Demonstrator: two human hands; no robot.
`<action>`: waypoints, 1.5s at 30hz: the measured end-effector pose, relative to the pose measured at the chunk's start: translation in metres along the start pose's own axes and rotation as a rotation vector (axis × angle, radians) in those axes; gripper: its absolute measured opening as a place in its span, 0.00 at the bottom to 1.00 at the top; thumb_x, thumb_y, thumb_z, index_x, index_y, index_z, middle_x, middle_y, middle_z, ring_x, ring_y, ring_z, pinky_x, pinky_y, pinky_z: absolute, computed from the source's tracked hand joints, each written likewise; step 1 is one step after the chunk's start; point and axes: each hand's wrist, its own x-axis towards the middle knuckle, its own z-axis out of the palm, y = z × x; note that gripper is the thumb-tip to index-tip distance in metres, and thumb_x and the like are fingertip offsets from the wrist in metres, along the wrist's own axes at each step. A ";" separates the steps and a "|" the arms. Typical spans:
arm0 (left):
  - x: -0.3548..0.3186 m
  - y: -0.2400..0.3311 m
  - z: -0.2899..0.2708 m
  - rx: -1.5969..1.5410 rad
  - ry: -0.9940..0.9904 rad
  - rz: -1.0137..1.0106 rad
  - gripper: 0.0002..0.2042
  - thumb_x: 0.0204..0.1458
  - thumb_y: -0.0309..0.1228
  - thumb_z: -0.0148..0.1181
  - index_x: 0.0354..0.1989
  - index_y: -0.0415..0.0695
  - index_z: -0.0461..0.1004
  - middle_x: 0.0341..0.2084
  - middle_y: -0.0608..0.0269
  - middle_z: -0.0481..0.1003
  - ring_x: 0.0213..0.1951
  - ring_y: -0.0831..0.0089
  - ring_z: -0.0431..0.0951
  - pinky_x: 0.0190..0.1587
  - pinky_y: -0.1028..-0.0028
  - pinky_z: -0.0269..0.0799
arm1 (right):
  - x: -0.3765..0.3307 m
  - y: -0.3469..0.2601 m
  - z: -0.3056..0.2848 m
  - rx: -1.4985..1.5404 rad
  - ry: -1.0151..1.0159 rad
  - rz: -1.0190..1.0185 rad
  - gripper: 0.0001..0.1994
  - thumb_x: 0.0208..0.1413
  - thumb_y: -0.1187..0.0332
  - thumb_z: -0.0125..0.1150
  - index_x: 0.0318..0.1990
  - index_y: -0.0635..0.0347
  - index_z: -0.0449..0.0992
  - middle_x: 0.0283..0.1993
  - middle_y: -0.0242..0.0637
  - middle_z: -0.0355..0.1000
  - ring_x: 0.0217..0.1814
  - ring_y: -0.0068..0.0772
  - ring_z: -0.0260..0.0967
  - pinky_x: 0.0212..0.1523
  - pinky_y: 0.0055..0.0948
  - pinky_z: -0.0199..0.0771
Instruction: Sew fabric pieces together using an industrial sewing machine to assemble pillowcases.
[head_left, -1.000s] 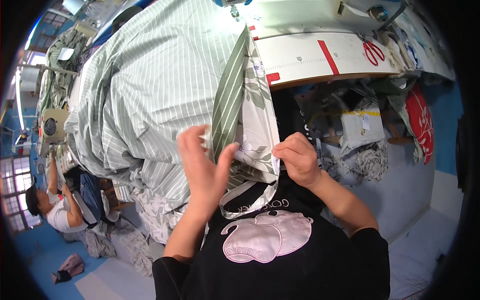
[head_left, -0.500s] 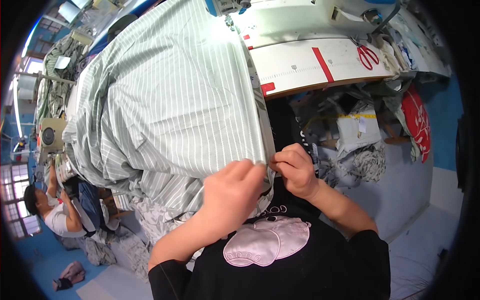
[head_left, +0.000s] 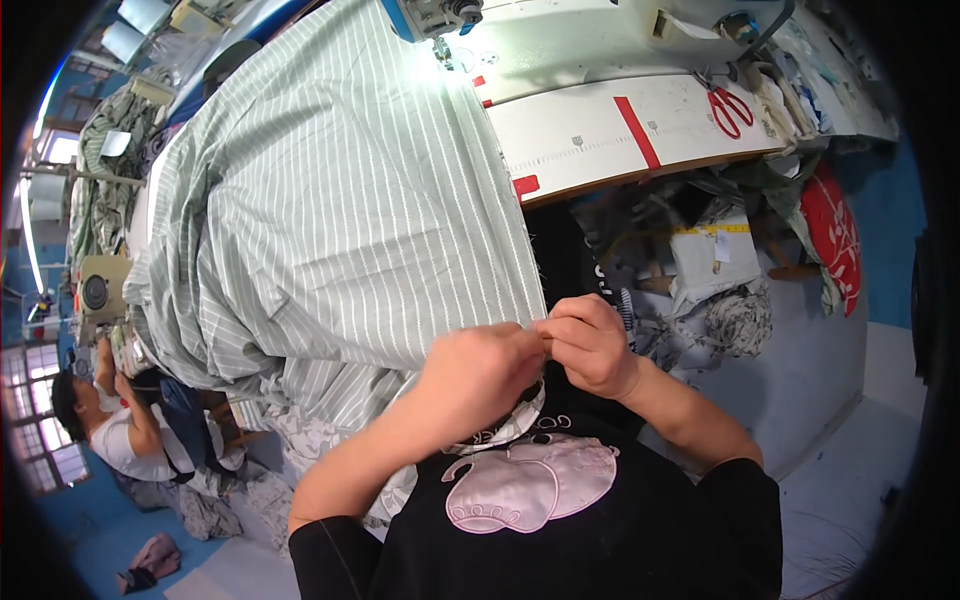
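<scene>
A large pale green fabric with white stripes [head_left: 340,200] spreads from the sewing machine's needle area [head_left: 443,52] down toward my body. Its right edge runs almost straight from the needle to my hands. My left hand [head_left: 480,375] is closed on the fabric at its near right corner, with the fingertips partly hidden. Right beside it, my right hand [head_left: 592,345] pinches the same edge, its fingertips nearly touching the left ones. Below the left hand hangs a strip of leaf-patterned cloth [head_left: 522,418].
Red-handled scissors [head_left: 728,112] lie on the white table [head_left: 580,145], marked with red tape [head_left: 637,133]. Under the table are a stack of cloth [head_left: 715,260] and crumpled patterned fabric [head_left: 738,320]. At the left, another person [head_left: 125,430] works at a machine [head_left: 100,290].
The fabric's right edge now lies flatter, and the folded patterned strip along it no longer shows there. My left hand has turned inward, and both hands have come closer together.
</scene>
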 end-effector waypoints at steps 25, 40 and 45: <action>0.285 -0.278 -0.089 0.068 0.559 -0.089 0.23 0.52 0.38 0.61 0.53 0.44 0.61 0.45 0.53 0.68 0.50 0.53 0.68 0.58 0.60 0.58 | 0.007 0.011 -0.002 0.156 -0.276 0.274 0.04 0.41 0.76 0.62 0.28 0.61 0.77 0.38 0.34 0.78 0.44 0.32 0.78 0.33 0.28 0.72; 0.321 -0.257 -0.117 -1.508 0.682 -0.364 0.29 0.61 0.52 0.48 0.62 0.46 0.51 0.55 0.54 0.61 0.55 0.62 0.66 0.58 0.61 0.65 | 0.072 0.040 -0.003 0.108 -0.270 0.216 0.02 0.43 0.76 0.61 0.26 0.60 0.76 0.40 0.33 0.77 0.48 0.29 0.77 0.34 0.26 0.73; 0.338 -0.275 -0.130 -1.489 0.538 -0.302 0.28 0.64 0.53 0.37 0.65 0.46 0.56 0.57 0.56 0.66 0.58 0.62 0.67 0.61 0.62 0.64 | 0.095 0.052 -0.004 0.117 -0.262 0.212 0.01 0.43 0.77 0.61 0.26 0.61 0.76 0.40 0.34 0.77 0.48 0.30 0.77 0.36 0.28 0.74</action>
